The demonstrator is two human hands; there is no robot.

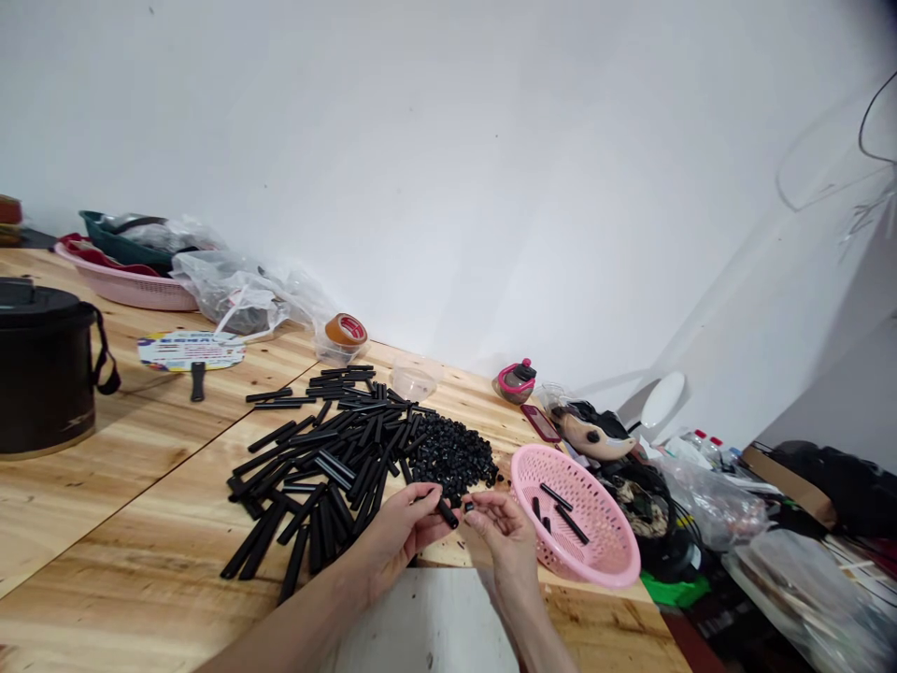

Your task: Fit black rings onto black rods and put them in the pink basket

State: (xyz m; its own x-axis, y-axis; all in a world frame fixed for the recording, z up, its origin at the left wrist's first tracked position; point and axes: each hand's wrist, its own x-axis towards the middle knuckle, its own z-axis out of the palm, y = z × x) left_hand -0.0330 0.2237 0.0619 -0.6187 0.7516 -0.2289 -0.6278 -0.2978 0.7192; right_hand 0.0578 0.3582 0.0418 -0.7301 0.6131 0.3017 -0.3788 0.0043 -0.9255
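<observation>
My left hand (406, 525) is closed around a short black tube (447, 513), whose end points toward my right hand. Between the thumb and fingertips of my right hand (505, 535) is a small black cap-like piece (469, 507), held just apart from the tube's end. Beyond my hands lies a pile of small black pieces (452, 453). To its left spreads a loose heap of long black tubes (336, 467). Close to my right hand stands a pink perforated basket (623, 561) with several black tubes in it.
A roll of brown tape (346, 329), a clear plastic bowl (415, 379) and a pink-handled jar (515, 381) stand near the wall. At left are a black bucket (42, 374) and a paper fan (189, 350). Bags and clutter (707, 495) crowd the right side.
</observation>
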